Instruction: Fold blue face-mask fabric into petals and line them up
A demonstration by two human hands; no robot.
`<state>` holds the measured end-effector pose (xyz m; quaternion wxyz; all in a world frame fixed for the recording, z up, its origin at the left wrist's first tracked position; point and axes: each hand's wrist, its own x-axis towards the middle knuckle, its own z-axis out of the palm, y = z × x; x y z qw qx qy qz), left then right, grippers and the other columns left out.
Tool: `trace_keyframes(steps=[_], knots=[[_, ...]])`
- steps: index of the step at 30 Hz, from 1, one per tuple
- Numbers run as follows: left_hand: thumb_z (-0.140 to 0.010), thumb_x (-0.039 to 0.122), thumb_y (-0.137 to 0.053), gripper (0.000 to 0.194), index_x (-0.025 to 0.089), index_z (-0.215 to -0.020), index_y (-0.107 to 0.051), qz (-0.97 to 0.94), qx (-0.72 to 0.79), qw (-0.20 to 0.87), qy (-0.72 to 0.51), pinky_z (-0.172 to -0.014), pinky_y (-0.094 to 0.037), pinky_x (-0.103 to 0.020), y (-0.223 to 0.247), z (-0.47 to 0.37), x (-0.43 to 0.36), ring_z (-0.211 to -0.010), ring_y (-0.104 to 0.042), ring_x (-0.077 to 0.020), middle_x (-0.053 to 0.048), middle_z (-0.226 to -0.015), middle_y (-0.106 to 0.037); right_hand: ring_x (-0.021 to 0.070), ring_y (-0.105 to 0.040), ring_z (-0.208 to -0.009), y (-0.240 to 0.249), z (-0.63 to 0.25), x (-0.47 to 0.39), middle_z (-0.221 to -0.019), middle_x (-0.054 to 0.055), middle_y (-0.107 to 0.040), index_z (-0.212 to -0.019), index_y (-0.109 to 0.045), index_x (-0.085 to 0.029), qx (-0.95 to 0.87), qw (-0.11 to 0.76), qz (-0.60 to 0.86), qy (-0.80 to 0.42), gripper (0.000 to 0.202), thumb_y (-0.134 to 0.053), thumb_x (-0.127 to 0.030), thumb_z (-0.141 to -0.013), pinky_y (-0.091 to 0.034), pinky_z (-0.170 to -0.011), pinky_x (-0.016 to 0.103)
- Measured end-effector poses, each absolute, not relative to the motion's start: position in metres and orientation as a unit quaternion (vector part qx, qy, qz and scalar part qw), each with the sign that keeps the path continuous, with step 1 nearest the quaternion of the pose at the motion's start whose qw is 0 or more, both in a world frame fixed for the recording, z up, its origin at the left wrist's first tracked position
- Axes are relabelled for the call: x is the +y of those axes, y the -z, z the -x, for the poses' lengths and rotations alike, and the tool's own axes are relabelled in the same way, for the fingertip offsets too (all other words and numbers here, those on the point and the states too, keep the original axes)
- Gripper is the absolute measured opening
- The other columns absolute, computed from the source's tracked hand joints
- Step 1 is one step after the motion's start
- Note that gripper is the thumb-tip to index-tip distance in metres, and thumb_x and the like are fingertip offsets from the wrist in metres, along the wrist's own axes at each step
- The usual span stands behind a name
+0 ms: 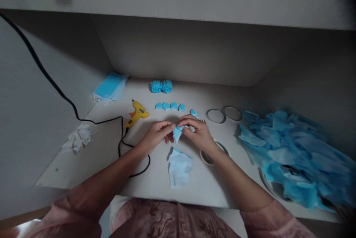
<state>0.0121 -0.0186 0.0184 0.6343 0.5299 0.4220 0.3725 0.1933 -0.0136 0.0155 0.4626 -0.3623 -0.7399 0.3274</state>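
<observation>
Both hands meet over the middle of the white table. My left hand [159,133] pinches the left corner of a small folded piece of blue mask fabric [177,135]. The fingertips of my right hand [197,131] grip the same piece at its upper right, and its pointed end hangs down between the hands. Below them lies a flat light-blue fabric piece [180,168] with a darker blue top edge. Just beyond my hands, several small folded blue pieces [166,106] sit in a row, and one more folded piece [194,113] lies near my right fingers.
A yellow glue gun [137,114] with a black cord [121,137] rests left. Behind stand two rolled blue rosettes [161,86]; face masks [110,86] lie back left, white scraps [79,138] front left. Metal rings [216,116], a tape roll [204,158] and heaped blue fabric [294,152] occupy the right.
</observation>
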Motion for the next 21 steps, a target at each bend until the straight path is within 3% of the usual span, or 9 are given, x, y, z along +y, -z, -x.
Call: trace_keyframes(steps=[7, 9, 13, 17, 21], knots=[[-0.079, 0.04, -0.058, 0.028, 0.016, -0.065, -0.055, -0.537, 0.436, 0.613, -0.383, -0.046, -0.036, -0.021, -0.0222, -0.0113, -0.0206, -0.045, -0.046, -0.0073, 0.004, -0.052, -0.05, 0.0192, -0.062, -0.098, -0.0185, -0.1926, -0.0158, -0.099, 0.005, -0.066, -0.085, -0.07, -0.023, -0.74, 0.443, 0.361, -0.356, 0.018, -0.056, -0.012, -0.081, -0.046, -0.091, 0.036], [-0.078, 0.038, -0.058, 0.025, 0.016, -0.067, -0.057, -0.54, 0.44, 0.603, -0.389, -0.046, -0.035, -0.021, -0.0217, -0.0107, -0.0203, -0.045, -0.044, -0.0071, 0.004, -0.051, -0.049, 0.0202, -0.062, -0.101, -0.021, -0.1947, -0.0166, -0.105, 0.006, -0.068, -0.098, -0.069, -0.024, -0.721, 0.427, 0.355, -0.415, 0.017, -0.057, -0.021, -0.086, -0.047, -0.091, 0.037], [-0.078, 0.038, -0.058, 0.025, 0.016, -0.067, -0.057, -0.545, 0.447, 0.586, -0.401, -0.046, -0.035, -0.021, -0.0189, -0.0103, -0.0186, -0.044, -0.043, -0.0069, 0.004, -0.052, -0.05, 0.0199, -0.063, -0.1, -0.0236, -0.197, -0.0164, -0.11, 0.006, -0.069, -0.123, -0.06, -0.026, -0.654, 0.413, 0.39, -0.499, 0.036, -0.054, -0.04, -0.091, -0.047, -0.089, 0.035], [-0.079, 0.04, -0.058, 0.026, 0.016, -0.069, -0.058, -0.543, 0.461, 0.572, -0.406, -0.045, -0.035, -0.021, -0.0151, -0.0112, -0.0171, -0.043, -0.043, -0.0069, 0.004, -0.052, -0.051, 0.0164, -0.059, -0.074, -0.0212, -0.1933, -0.0145, -0.084, 0.004, -0.067, -0.093, -0.07, -0.02, -0.626, 0.38, 0.44, -0.52, 0.035, -0.054, -0.051, -0.088, -0.047, -0.072, 0.031], [-0.079, 0.04, -0.058, 0.027, 0.015, -0.07, -0.058, -0.551, 0.476, 0.556, -0.401, -0.045, -0.035, -0.02, -0.0143, -0.0118, -0.0169, -0.043, -0.043, -0.0069, 0.004, -0.052, -0.051, 0.0129, -0.05, -0.06, -0.0189, -0.1895, -0.0144, -0.062, -0.001, -0.055, -0.068, -0.062, -0.018, -0.605, 0.367, 0.45, -0.546, 0.035, -0.063, -0.051, -0.079, -0.041, -0.061, 0.027]])
